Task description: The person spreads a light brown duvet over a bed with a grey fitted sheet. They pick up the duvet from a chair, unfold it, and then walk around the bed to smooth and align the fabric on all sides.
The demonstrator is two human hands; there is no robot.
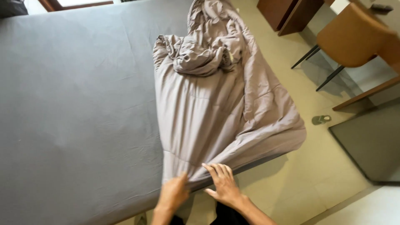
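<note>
A mauve-grey quilted blanket (208, 100) lies across the right part of a bed with a dark grey fitted sheet (75, 104). Its far end is bunched in a heap (204, 50), and one side hangs over the bed's right edge. My left hand (173, 193) rests on the blanket's near corner at the bed's front edge, fingers curled into the cloth. My right hand (223, 183) lies flat beside it, fingers spread on the blanket's near edge.
A tan chair (354, 37) on black legs stands at the upper right by a wooden desk (291, 14). A green slipper (321, 120) lies on the beige tiled floor. A dark mat (371, 141) is on the right.
</note>
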